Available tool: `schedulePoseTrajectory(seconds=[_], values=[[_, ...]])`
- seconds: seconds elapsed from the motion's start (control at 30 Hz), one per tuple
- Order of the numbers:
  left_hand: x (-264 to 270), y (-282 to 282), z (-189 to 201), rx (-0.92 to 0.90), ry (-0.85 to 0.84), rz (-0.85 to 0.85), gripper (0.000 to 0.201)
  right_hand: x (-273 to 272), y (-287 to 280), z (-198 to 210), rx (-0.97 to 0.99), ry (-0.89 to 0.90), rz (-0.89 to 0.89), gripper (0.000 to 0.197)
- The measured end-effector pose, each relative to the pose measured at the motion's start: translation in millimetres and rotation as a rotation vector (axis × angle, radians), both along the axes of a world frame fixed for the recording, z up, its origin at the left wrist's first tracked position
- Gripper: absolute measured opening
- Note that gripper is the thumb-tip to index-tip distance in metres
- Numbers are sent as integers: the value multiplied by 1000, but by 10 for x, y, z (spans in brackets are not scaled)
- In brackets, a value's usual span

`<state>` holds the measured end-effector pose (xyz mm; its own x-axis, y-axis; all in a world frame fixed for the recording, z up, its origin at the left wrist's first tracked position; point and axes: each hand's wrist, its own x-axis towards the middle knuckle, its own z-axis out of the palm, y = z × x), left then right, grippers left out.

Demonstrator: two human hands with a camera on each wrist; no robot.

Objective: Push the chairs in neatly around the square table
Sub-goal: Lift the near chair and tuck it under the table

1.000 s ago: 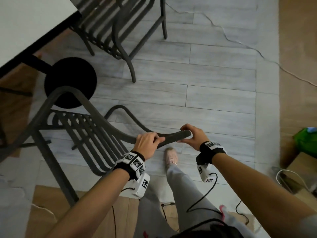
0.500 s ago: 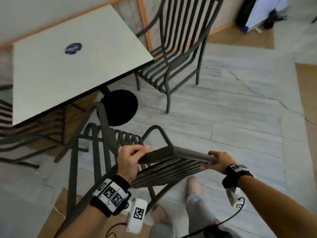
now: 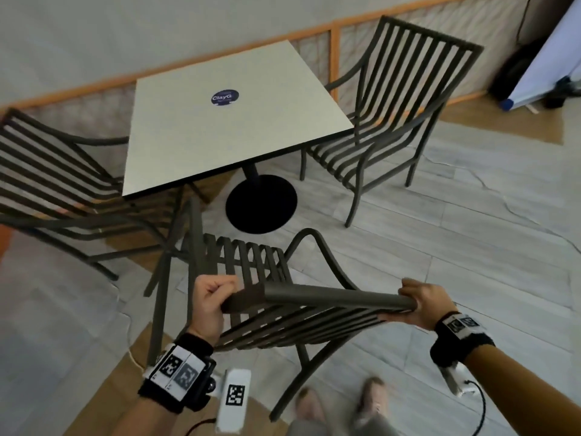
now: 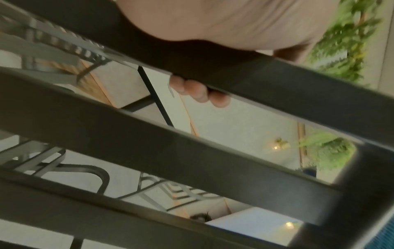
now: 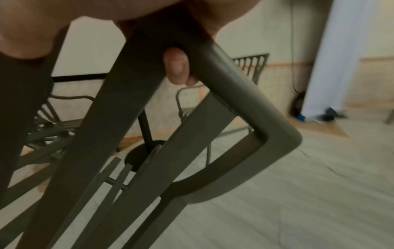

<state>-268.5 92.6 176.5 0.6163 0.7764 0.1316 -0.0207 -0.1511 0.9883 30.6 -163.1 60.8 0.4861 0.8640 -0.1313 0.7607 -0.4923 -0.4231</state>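
Nearest the camera, the left hand (image 3: 210, 305) and the right hand (image 3: 419, 305) each curl round an end of the top rail of the near chair (image 3: 261, 272), a dark slatted metal armchair; the wrist views show fingers (image 4: 200, 91) wrapped under the rail on the left and a fingertip (image 5: 176, 65) hooked behind its corner on the right. Its seat points toward the square tabletop (image 3: 226, 121), but the seat front lies short of the tabletop edge, near the round black pedestal base (image 3: 261, 204), so this chair is judged not yet pushed in. Beyond, the left chair (image 3: 59, 180) has its seat partly under the tabletop edge. The right chair (image 3: 399, 121) stands at the far right corner, angled and apparently clear of the tabletop. By this reading, one chair is roughly placed, one is in hand, and one remains; the fourth side, against the wall railing (image 3: 314, 36), shows no chair.
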Motion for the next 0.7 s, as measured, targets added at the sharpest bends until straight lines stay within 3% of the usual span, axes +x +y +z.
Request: schedulePoseTrajectory(seconds=[0.17, 0.3, 0.37, 0.53, 0.63, 0.7], values=[[-345, 180, 63, -77, -153, 46, 24, -95, 275, 347, 114, -176, 114, 72], [-352, 195, 71, -42, -130, 64, 60, -73, 284, 537, 180, -269, 135, 73], [-333, 230, 24, -51, -147, 88, 50, -65, 273, 613, 193, -303, 143, 74], [-489, 556, -319, -171, -139, 93, 45, -45, 409, 756, 252, -426, 216, 65], [-601, 650, -528, -216, -114, 181, 43, -160, 622, 868, 224, -515, 261, 59], [-668, 595, -644, -357, -178, 282, 42, -251, 777, 898, 211, -557, 295, 61]])
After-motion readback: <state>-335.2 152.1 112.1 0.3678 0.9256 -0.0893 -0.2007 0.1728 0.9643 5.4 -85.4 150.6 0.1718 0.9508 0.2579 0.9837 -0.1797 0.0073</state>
